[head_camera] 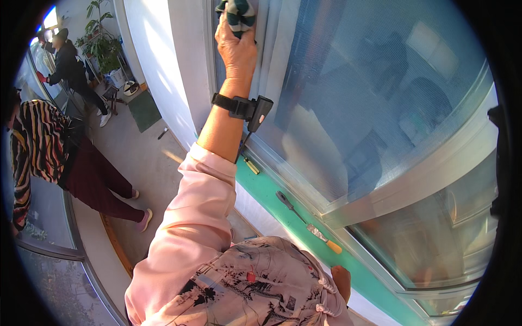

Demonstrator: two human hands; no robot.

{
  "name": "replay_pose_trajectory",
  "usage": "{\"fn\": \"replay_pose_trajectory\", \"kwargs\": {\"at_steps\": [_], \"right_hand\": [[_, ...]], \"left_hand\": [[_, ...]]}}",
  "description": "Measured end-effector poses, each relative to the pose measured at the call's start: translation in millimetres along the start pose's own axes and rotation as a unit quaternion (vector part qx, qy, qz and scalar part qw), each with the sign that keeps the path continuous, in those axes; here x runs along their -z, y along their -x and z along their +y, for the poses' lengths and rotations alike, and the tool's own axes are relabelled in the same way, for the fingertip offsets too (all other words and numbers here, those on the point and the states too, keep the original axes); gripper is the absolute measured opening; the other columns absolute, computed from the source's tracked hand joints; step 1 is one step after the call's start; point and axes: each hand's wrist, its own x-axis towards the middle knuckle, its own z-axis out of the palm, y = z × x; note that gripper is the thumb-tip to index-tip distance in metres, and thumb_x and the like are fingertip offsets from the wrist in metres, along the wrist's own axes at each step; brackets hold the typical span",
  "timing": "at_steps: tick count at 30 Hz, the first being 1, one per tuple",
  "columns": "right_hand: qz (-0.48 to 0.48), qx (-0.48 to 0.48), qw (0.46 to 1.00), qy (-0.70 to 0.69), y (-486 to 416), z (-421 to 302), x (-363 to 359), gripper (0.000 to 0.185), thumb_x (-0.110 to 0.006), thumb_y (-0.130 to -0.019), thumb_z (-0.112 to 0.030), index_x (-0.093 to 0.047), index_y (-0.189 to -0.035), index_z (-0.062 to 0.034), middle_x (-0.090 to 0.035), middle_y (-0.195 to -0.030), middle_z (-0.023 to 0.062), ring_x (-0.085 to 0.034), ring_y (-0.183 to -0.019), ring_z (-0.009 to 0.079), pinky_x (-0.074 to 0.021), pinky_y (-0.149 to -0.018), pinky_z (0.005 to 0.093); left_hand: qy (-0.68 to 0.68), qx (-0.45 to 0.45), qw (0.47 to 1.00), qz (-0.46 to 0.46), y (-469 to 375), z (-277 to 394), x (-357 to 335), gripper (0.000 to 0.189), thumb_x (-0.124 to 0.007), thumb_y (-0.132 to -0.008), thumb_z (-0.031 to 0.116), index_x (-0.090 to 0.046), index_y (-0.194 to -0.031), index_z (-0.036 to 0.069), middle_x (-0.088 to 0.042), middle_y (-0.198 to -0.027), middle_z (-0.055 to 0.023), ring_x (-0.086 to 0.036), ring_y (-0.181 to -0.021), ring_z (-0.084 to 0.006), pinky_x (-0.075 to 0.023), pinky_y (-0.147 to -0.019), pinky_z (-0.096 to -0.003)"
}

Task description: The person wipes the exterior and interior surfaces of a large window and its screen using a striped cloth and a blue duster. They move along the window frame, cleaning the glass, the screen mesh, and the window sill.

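Observation:
My left hand (237,53) reaches up and grips a bunched dark-green and grey cloth (239,18) against the white window frame (269,53). Around its wrist is a black strap with a black device (257,113). To the right of my arm is a window pane with a mesh screen (367,81). Only a small part of my right hand (341,281) shows beside my printed top, low by the green sill (359,267); its fingers are hidden.
On the sill lie a dark-handled tool (284,199), a yellow-handled scraper (332,245) and a short yellow-handled tool (251,166). At left, a person in a striped top (40,142) and another in dark clothes (67,65) stand at windows. Potted plants (104,49) and a green mat (144,111) are behind.

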Motion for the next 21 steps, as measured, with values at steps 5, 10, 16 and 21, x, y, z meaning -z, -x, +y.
{"fn": "replay_pose_trajectory", "kwargs": {"at_steps": [5, 10, 16, 21], "right_hand": [[0.045, -0.073, 0.991, 0.105, -16.9, -12.3, -20.5, 0.036, -0.056, -0.084, -0.034, -0.068, -0.08, -0.0006, -0.067, -0.087, 0.0225, -0.063, -0.086, 0.0422, -0.0486, -0.077, 0.0508], [0.08, -0.193, 0.967, 0.147, -31.0, -17.0, -33.9, 0.043, -0.057, -0.082, -0.037, -0.068, -0.08, 0.0047, -0.066, -0.087, 0.0264, -0.063, -0.085, 0.0441, -0.0488, -0.078, 0.0519], [0.071, -0.23, 0.961, 0.132, -37.0, -6.8, -36.3, 0.045, -0.055, -0.084, -0.039, -0.07, -0.08, 0.0031, -0.067, -0.089, 0.0265, -0.065, -0.087, 0.0422, -0.0501, -0.079, 0.0501], [0.075, -0.219, 0.956, 0.178, -44.2, 7.2, -44.8, 0.043, -0.049, -0.085, -0.036, -0.07, -0.076, 0.0007, -0.069, -0.083, 0.0233, -0.067, -0.084, 0.0378, -0.0528, -0.079, 0.0461]], "left_hand": [[-0.212, -0.157, 0.955, -0.133, 67.5, -48.9, -28.3, 0.066, -0.072, -0.065, 0.0, -0.06, -0.127, 0.017, -0.041, -0.141, -0.026, -0.039, -0.129, -0.0419, -0.0271, -0.109, -0.0524], [-0.152, -0.241, 0.922, -0.263, 143.8, -57.2, 6.8, 0.048, -0.068, -0.069, 0.003, -0.069, -0.112, 0.022, -0.049, -0.136, -0.0182, -0.043, -0.128, -0.0363, -0.0265, -0.107, -0.0577], [-0.109, -0.382, 0.846, -0.355, 68.5, -75.6, 15.4, 0.032, -0.064, -0.072, 0.009, -0.07, -0.101, 0.021, -0.058, -0.123, -0.0078, -0.054, -0.109, -0.0266, -0.0456, -0.094, -0.0434], [-0.201, -0.461, 0.851, -0.154, -77.6, -45.8, 1.4, 0.036, -0.067, -0.067, 0.005, -0.072, -0.101, 0.017, -0.061, -0.107, -0.0104, -0.057, -0.096, -0.0271, -0.0464, -0.082, -0.0388]]}}
